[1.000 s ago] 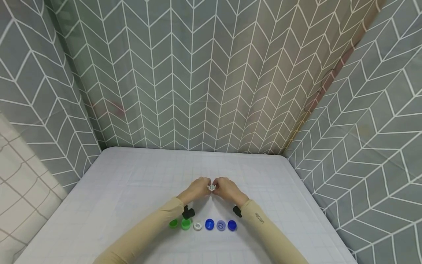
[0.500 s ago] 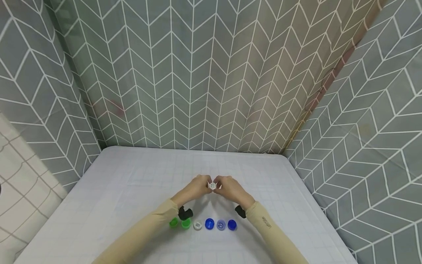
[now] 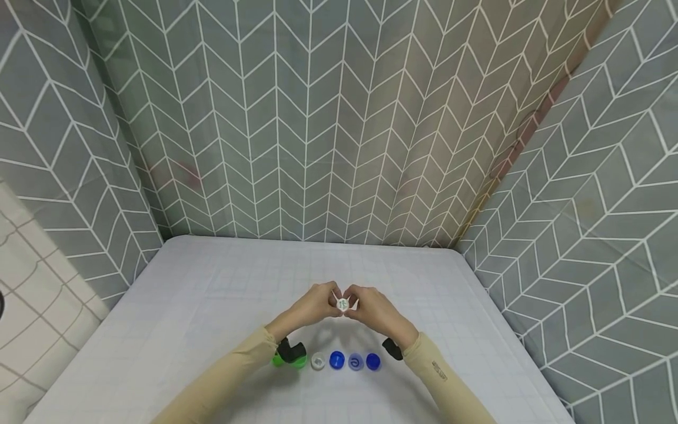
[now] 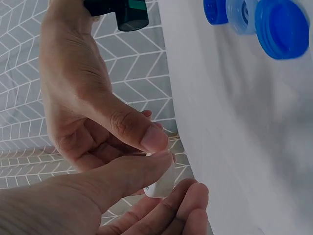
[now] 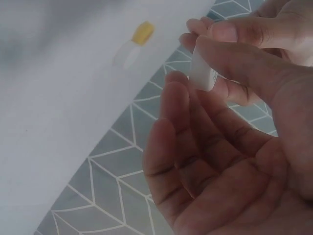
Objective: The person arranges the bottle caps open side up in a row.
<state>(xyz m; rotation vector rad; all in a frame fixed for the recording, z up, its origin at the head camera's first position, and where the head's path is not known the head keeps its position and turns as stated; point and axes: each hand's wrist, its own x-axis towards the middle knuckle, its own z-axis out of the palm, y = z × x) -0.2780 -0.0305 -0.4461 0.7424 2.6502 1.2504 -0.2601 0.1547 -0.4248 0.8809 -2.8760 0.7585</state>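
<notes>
A small white bottle cap point(image 3: 343, 305) with dark marks on its face is held up between both hands over the white table point(image 3: 233, 282). My left hand point(image 3: 316, 303) pinches it from the left with thumb and fingers. From the right, my right hand point(image 3: 373, 307) grips it the same way. In the left wrist view the thumb tips meet at the white cap point(image 4: 160, 188), which they partly cover. Seen from the right wrist, the cap point(image 5: 201, 72) stands on edge by the right thumb, the other right fingers loosely bent below.
Nearer the body, a row of caps lies on the table: green point(image 3: 299, 361), partly hidden by the left wrist camera, white point(image 3: 318, 361), blue point(image 3: 336, 360), pale blue point(image 3: 356, 361) and dark blue point(image 3: 373, 361). A patterned grey curtain point(image 3: 318, 118) stands behind.
Both hands have drawn slightly towards the body with the cap, and the wrists have spread apart. The left wrist camera now covers more of the green caps. The cap's marked face shows more.
</notes>
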